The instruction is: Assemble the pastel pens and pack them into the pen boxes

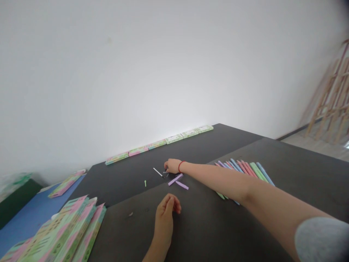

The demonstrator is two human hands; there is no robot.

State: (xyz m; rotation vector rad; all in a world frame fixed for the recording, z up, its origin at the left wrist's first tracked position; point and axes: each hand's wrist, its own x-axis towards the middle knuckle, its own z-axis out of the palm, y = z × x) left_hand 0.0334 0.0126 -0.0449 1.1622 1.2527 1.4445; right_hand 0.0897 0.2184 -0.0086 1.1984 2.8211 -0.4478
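My right hand [172,166], with a red cord at its wrist, reaches across the dark table; its fingers are bent together at the tabletop over small thin grey pieces [165,172]. What they pinch, if anything, I cannot make out. Just nearer lie two purple pen parts [182,185], crossing or nearly touching. A thin white pen refill [158,172] with a dark tip lies left of this hand, and a small green piece [145,183] farther left. Closer to me, my left hand [167,209] hovers with fingers curled in and thumb against them, showing nothing held.
Pastel pens [253,170] lie side by side at the right, partly under my right forearm. Flat printed boxes [174,138] line the wall edge. More boxes [65,229] are stacked at the near left, beside a blue surface [27,225] and a dark green container [20,202].
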